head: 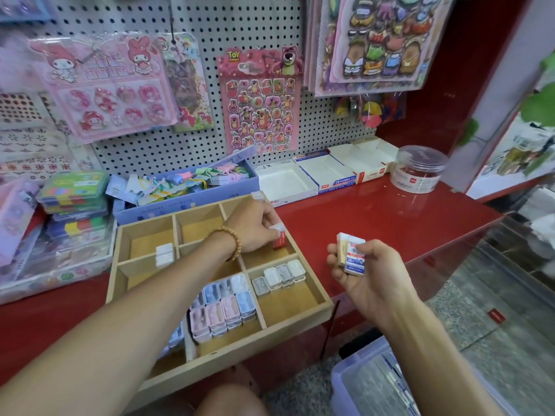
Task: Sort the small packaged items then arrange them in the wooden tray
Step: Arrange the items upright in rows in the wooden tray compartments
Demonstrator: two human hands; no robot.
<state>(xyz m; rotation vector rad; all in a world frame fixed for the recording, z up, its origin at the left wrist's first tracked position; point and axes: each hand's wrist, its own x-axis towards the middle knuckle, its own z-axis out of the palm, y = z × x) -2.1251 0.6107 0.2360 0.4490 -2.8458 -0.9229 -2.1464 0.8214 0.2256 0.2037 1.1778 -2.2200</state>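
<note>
Both forearms reach in from the bottom edge, the left one crossing over the tray (pixel 300 324) with a bead bracelet (pixel 228 240) at the wrist. Left hand (pixel 253 225) hovers over the tray's right-hand middle compartment, its fingertips pinching a small red-and-white packet (pixel 279 238) whose lower end sits at or just above the compartment floor; I cannot tell whether it touches. Right hand (pixel 365 273) is held palm-up off the tray's right side, over the edge of the red surface (pixel 390 217), fingers curled round a short stack of packets (pixel 351 253) in white and blue wrappers.

Just below the left hand, the next compartment holds a row of four white packets (pixel 279 276) standing against its far wall. Under the left forearm, pink and blue packets (pixel 223 307) stand packed in rows. Left of the left wrist, two white packets (pixel 164 254) lean at a divider.

Beyond the left hand lies a lilac box (pixel 192 190) of mixed trinkets, then open white cartons (pixel 327 172) along the pegboard (pixel 186 151). Beyond the right hand stands a clear tub (pixel 419 169). Sticker sheets (pixel 261 100) hang above. Below the right forearm, on the floor, sits a lilac bin (pixel 354 382).
</note>
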